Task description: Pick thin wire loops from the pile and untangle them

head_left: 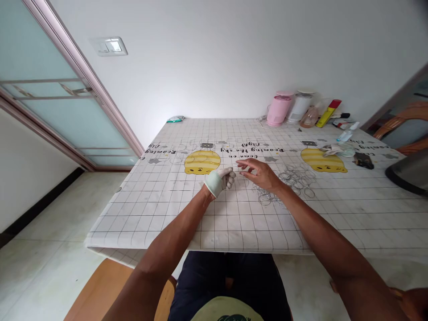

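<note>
My left hand (221,179), in a pale knitted glove, is closed over the middle of the table, fingers curled inward. Whatever it may hold is too small to see. Just to its right, my bare right hand (257,173) is raised with fingers bent and apart, and I see nothing between them. Beneath and beyond the right wrist lies a tangled heap of thin grey wire rings (299,180). More faint wire loops (190,145) are scattered farther back on the left, partly over a printed yellow bear.
The table (160,223) has a white checked cloth. At the back right stand a pink cylinder-shaped device (279,109), a white one (300,107), bottles and a yellow can (328,113). A loose glove (344,150), a black object (363,160) and a metal container (411,171) lie right.
</note>
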